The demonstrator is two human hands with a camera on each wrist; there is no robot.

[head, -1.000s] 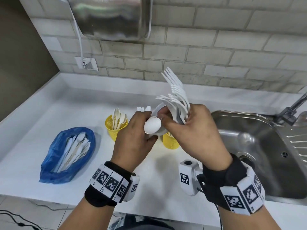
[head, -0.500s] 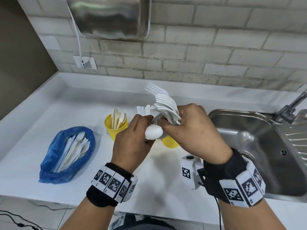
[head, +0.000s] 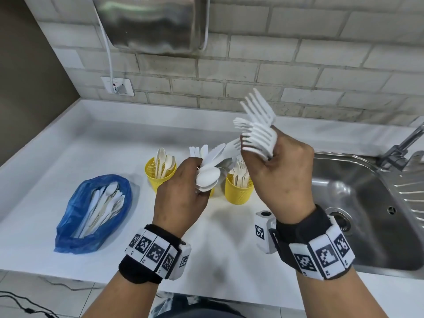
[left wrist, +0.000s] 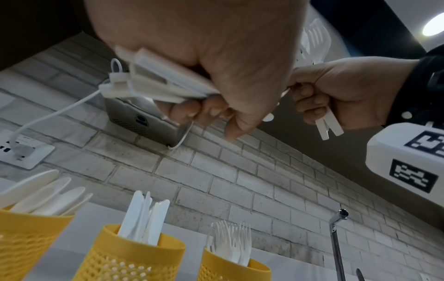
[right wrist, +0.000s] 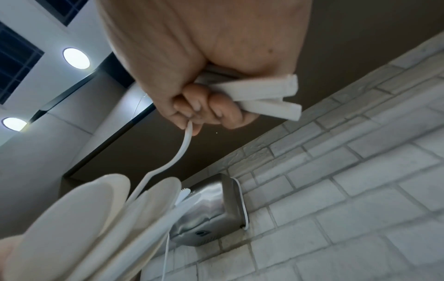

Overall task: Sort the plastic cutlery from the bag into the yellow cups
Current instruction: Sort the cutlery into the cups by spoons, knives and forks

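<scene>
My left hand (head: 181,196) grips a mixed bundle of white spoons and knives (head: 207,177) above the cups; their handles (left wrist: 149,83) stick out of the fist. My right hand (head: 282,171) holds a fan of white forks (head: 259,131), tines up, a little right of and above the left hand. Its curled fingers clamp the fork handles (right wrist: 264,95). Three yellow cups stand on the counter: one with spoons (head: 158,174), one with knives (left wrist: 134,260) mostly hidden behind my left hand in the head view, one with forks (head: 238,191). The blue bag (head: 91,210) lies at the left with more cutlery in it.
A steel sink (head: 344,203) with a tap (head: 403,145) lies right of the cups. A metal hand dryer (head: 156,24) hangs on the brick wall, its cable running to a socket (head: 118,87). The white counter (head: 218,260) ends just in front of my wrists.
The hands were joined on one bundle; now the right hand has drawn the forks away up and to the right, leaving spoons and knives in the left.
</scene>
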